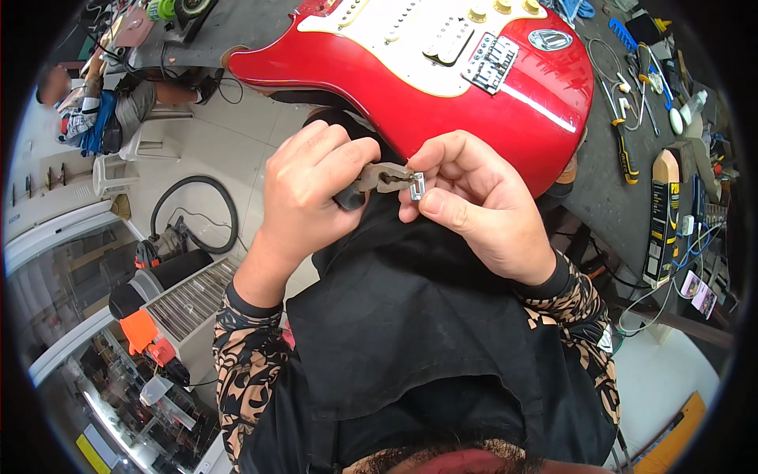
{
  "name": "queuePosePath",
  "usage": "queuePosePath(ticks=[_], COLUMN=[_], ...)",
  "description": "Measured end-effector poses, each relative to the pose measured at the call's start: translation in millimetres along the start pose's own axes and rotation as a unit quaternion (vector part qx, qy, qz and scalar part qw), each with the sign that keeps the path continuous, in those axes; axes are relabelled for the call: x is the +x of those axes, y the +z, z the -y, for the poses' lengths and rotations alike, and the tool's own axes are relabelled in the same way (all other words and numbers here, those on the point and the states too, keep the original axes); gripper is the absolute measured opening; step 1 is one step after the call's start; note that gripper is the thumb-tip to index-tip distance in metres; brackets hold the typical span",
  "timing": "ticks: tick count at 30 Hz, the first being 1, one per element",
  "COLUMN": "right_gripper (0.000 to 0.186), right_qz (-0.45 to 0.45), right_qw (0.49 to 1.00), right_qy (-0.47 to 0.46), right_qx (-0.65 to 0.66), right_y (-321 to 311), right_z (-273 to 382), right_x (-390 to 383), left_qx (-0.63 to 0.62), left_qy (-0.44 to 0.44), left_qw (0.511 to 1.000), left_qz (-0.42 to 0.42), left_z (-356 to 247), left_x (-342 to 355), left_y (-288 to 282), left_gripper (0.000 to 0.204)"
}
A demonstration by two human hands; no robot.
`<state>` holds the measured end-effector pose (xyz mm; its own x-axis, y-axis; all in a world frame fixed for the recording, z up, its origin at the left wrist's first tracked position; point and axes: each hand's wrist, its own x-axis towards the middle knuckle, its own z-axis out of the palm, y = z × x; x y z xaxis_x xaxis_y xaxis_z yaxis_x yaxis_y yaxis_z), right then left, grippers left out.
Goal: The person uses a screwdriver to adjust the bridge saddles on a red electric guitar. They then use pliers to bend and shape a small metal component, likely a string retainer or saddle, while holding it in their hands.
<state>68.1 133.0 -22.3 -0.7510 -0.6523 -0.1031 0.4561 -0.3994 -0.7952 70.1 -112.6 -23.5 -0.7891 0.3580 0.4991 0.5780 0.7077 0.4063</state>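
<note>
One pair of pliers (383,178) clasped in your left hand (308,188), tips at a small metal part (418,188), your right hand (485,207) pinching that part; red guitar (430,116) beyond.

A grey surface (257,28) carries a red electric guitar (442,83), its body overhanging the near edge. Toward the right end lie a screwdriver (627,156), a pale bottle (694,108) and a long black-and-yellow box (661,225); near the left end, a green-and-black device (162,9).
</note>
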Motion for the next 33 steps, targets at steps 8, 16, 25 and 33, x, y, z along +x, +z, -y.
queuePosePath(ticks=[8, 16, 25, 33], right_gripper=[0.028, 0.021, 0.021, 0.02], right_qz=[0.031, 0.029, -0.055, -0.073], right_qw=[0.995, 0.998, 0.953, 0.977], right_qy=[0.071, 0.048, -0.177, -0.133], right_qx=[0.067, 0.032, -0.24, -0.147], right_y=[-5.0, -10.1, 5.4, 10.7], right_z=[3.5, 1.5, -16.3, -7.1], right_x=[2.3, 1.9, -2.4, -2.7], left_qx=[-0.011, -0.02, -0.149, -0.181], left_qy=[0.002, 0.01, -0.049, -0.109], left_qw=[1.0, 1.0, 0.987, 0.977], left_qz=[-0.008, 0.003, -0.022, 0.019], left_z=[-1.6, -0.3, -11.5, -20.3], left_x=[-5.7, -3.1, -9.4, -10.5], left_y=[3.7, 6.4, 28.2, 19.8], left_gripper=[0.033, 0.033, 0.033, 0.052])
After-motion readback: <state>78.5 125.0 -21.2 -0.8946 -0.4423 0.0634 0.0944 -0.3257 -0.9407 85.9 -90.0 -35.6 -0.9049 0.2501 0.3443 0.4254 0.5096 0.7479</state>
